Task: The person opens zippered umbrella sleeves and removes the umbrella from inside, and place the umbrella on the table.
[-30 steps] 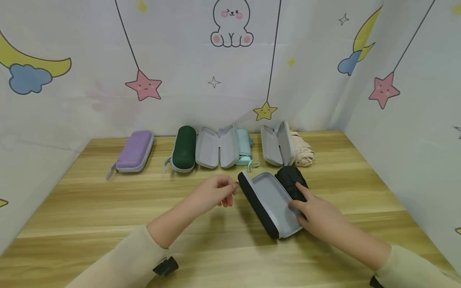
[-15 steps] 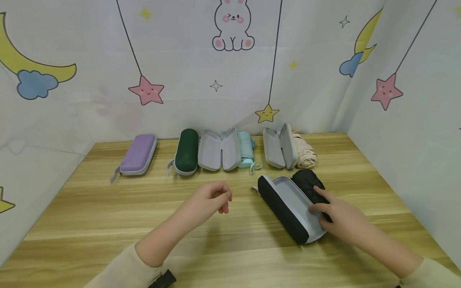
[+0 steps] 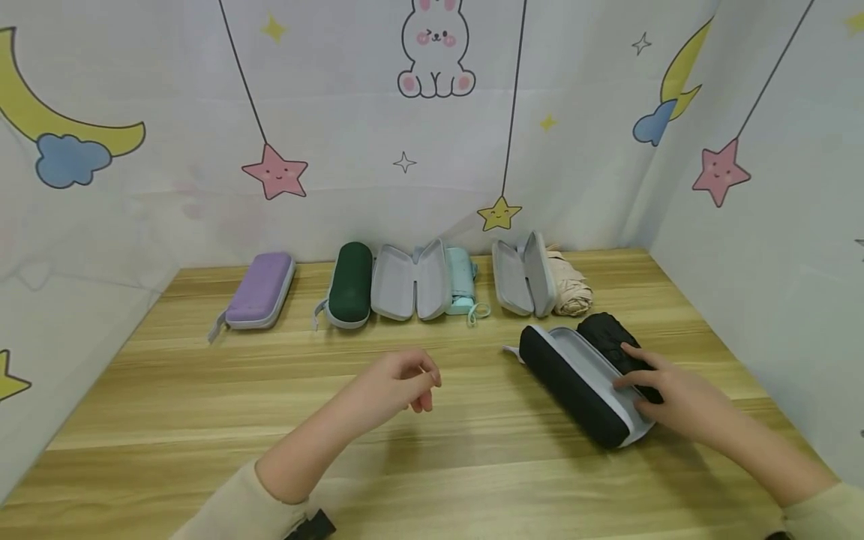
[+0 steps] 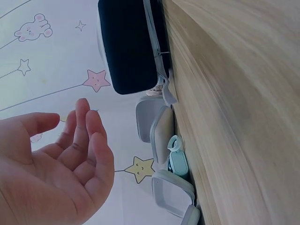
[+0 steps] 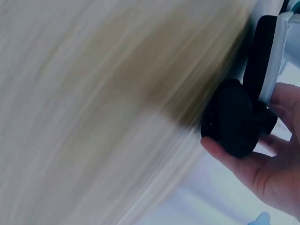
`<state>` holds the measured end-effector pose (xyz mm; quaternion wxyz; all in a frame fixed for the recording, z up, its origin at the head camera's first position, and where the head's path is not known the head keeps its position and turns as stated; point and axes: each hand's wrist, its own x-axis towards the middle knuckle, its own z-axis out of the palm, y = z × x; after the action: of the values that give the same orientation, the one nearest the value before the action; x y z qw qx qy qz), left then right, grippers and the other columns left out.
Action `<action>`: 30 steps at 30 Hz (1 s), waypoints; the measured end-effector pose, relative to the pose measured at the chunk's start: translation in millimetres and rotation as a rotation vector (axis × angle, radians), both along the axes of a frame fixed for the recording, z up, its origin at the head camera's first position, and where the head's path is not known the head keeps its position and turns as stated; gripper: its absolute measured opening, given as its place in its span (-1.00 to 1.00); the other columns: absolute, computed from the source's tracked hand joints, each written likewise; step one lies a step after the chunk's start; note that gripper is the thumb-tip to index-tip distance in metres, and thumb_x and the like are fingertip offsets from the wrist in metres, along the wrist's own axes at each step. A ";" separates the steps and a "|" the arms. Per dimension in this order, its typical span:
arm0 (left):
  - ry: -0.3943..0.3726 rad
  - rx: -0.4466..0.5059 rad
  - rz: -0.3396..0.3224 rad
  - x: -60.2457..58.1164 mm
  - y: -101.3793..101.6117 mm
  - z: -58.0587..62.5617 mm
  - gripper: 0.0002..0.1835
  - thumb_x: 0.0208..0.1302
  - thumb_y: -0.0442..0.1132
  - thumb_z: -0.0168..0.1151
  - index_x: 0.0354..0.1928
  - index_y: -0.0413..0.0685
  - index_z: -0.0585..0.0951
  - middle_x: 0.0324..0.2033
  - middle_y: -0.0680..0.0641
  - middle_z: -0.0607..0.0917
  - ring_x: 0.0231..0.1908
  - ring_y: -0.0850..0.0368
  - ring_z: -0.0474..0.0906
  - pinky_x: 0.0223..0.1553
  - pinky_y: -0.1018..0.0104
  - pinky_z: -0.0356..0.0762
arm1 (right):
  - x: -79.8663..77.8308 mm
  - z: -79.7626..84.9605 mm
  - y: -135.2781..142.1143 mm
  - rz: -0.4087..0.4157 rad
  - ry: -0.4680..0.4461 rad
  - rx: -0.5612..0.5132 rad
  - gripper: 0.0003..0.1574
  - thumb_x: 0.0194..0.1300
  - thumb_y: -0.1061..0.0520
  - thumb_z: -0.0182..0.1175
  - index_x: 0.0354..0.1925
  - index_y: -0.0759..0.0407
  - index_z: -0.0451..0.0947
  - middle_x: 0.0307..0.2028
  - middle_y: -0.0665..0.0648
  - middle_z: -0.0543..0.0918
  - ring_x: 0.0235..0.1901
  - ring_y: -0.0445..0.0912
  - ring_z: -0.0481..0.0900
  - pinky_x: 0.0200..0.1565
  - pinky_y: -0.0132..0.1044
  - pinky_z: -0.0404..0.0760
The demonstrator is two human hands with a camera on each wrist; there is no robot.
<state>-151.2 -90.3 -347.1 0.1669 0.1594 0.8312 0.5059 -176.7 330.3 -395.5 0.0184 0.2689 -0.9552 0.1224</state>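
My right hand point(image 3: 695, 397) grips the near right end of an open black zip case point(image 3: 567, 379) with a grey lining. The same hand holds a folded black umbrella point(image 3: 607, 337) against the case's right side. From the right wrist view, the fingers of the right hand point(image 5: 274, 176) reach round the umbrella point(image 5: 232, 119) and meet the case's pale rim. Left of the case, my left hand point(image 3: 398, 379) hovers with loosely bent fingers and holds nothing. Its palm shows bare in the left wrist view, below the case point(image 4: 129, 44).
Along the back wall stand a purple case point(image 3: 259, 291), a dark green case point(image 3: 351, 283) and two open grey-lined cases, one in the middle point(image 3: 410, 283) and one farther right point(image 3: 520, 277). A mint umbrella point(image 3: 462, 279) and a cream folded bundle point(image 3: 570, 285) lie beside them.
My right hand has carried the black case and the umbrella to the right, away from my left hand. The left hand has let go of the case's zip-pull end and stays behind.
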 end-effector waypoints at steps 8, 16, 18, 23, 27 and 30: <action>0.007 -0.010 -0.026 -0.4 5.0 -3.5 -0.82 0.45 -0.23 0.04 -0.15 -0.15 0.59 -0.51 -0.01 0.65 -0.40 0.10 0.58 -0.27 0.23 0.49 | -8.6 -2.6 32.4 0.024 0.019 -0.043 -0.60 0.06 0.34 0.38 -0.10 0.04 0.70 0.28 0.42 0.32 -0.03 0.27 0.55 -0.42 -0.34 0.37; 0.020 -0.014 -0.042 -1.7 10.4 -5.5 -0.81 0.43 -0.17 0.09 -0.15 -0.14 0.60 -0.52 -0.01 0.65 -0.40 0.09 0.59 -0.25 0.22 0.50 | -13.3 -8.7 62.0 -0.030 0.043 -0.045 -0.59 -0.01 0.39 0.38 -0.12 0.16 0.69 0.24 0.46 0.33 0.01 0.36 0.48 -0.41 -0.33 0.36; 0.026 -0.019 -0.042 -2.7 12.2 -5.2 -0.81 0.44 -0.15 0.08 -0.15 -0.10 0.60 -0.52 -0.01 0.65 -0.39 0.08 0.60 -0.23 0.21 0.50 | -14.5 -8.9 68.0 -0.057 0.042 -0.031 -0.60 0.00 0.37 0.38 -0.12 0.20 0.69 0.24 0.46 0.32 0.01 0.37 0.48 -0.40 -0.30 0.37; 0.037 -0.040 -0.040 -5.9 16.2 -3.6 -0.79 0.44 -0.12 0.08 -0.12 -0.08 0.61 -0.52 0.00 0.66 -0.36 0.05 0.61 -0.22 0.20 0.51 | -17.5 -11.1 79.8 -0.088 0.081 -0.004 -0.61 -0.04 0.35 0.43 -0.15 0.22 0.69 0.19 0.46 0.37 0.03 0.40 0.46 -0.28 -0.05 0.49; 0.049 -0.083 -0.031 -9.3 20.2 -2.6 -0.80 0.45 -0.10 0.08 -0.12 -0.03 0.60 -0.51 0.00 0.66 -0.36 0.08 0.59 -0.25 0.19 0.50 | -20.2 -10.6 87.6 -0.117 0.049 -0.014 -0.63 0.00 0.34 0.41 -0.13 0.29 0.67 0.20 0.50 0.34 0.05 0.48 0.39 -0.20 0.11 0.46; 0.072 -0.131 -0.021 -12.9 24.2 -2.4 -0.82 0.46 -0.10 0.07 -0.12 0.02 0.59 -0.51 0.01 0.66 -0.37 0.12 0.56 -0.29 0.19 0.49 | -22.5 -8.6 91.8 -0.156 -0.002 -0.019 -0.61 0.05 0.32 0.37 -0.08 0.37 0.64 0.23 0.53 0.30 0.09 0.52 0.33 -0.15 0.17 0.42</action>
<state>-164.1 -66.1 -349.4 0.1521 0.1750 0.8662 0.4426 -199.2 422.1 -404.0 0.0295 0.1934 -0.9720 0.1300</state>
